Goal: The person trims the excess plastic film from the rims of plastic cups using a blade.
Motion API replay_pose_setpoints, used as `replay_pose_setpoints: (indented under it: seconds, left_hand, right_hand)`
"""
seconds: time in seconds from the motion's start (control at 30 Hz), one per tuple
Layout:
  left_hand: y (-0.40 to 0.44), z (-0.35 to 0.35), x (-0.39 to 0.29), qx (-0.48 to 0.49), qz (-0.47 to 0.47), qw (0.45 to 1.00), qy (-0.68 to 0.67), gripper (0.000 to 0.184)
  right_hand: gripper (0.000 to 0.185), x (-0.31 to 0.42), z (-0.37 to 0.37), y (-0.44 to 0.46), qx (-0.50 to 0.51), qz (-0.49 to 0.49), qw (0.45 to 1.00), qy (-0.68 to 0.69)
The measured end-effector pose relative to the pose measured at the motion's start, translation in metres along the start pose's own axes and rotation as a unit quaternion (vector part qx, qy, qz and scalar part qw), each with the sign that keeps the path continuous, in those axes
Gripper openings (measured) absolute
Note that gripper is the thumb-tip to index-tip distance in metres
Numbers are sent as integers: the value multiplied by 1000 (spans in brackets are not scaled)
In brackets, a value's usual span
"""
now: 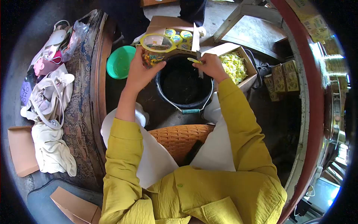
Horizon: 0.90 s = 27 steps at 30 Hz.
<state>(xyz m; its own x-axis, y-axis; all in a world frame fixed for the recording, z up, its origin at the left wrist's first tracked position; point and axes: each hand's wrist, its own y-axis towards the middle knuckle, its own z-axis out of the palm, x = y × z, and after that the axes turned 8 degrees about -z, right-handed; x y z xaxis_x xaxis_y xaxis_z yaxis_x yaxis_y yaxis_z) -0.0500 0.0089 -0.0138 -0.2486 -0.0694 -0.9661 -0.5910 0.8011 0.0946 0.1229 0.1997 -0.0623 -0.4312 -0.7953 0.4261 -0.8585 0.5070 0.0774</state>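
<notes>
My left hand (pixel 140 74) is closed around a clear plastic cup (pixel 153 56) with a yellow rim and colourful print, held tilted at the left edge of a black bucket (pixel 184 84). Over the bucket's right side, my right hand (pixel 212 66) pinches a small yellow strip (pixel 194 60). A narrow grey blade-like piece (pixel 200 72) shows beside those fingers; whether the hand grips it too I cannot tell. The bucket's inside is dark, and its wire handle with a teal grip (pixel 191 111) hangs toward me.
Behind the bucket, a cardboard box (pixel 164 23) holds several yellow-lidded cups (pixel 176 38). A second box (pixel 250 79) contains yellow shreds (pixel 233 67). A green basin (pixel 121 62) lies left, near a wooden bench (pixel 80 112) bearing bags. Small cartons (pixel 285 76) stand right. A person's legs (pixel 125 18) are ahead.
</notes>
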Motion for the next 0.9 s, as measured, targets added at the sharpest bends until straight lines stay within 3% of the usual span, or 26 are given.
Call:
replay_pose_setpoints:
  seconds: [0.2,0.37,0.43,0.57,0.7,0.73,0.83,0.87,0.9]
  left_hand:
    - [0,-1,0,2,1,1000,20,53]
    - [4,-4,9,7,7,999,35,52]
    - [6,-5,12,4,3,999,47,52]
    - [8,-4,14,5,1,997,76,51]
    - [7,-1,11,7,2,998,58,50]
    - [6,-1,11,10,-2,999,42,50]
    - [5,-1,8,14,-3,999,51,50]
    - [4,-1,7,18,-1,999,46,51]
    - [4,0,5,21,1,999,41,51]
  right_hand:
    - [46,-32,4,8,13,15,999,25]
    - [41,-91,-31,1,-47,64,997,-8]
    - [40,-109,-44,-6,-92,105,985,-97]
    - [66,-128,-61,-16,47,256,915,-307]
    - [73,-129,-58,-26,30,305,894,-327]
    - [66,-138,-54,-25,-32,326,887,-325]
    - [53,-150,-53,-23,-90,342,885,-304]
    - [33,-150,-53,-22,-141,333,893,-267]
    - [30,-156,-52,-22,-184,295,914,-207]
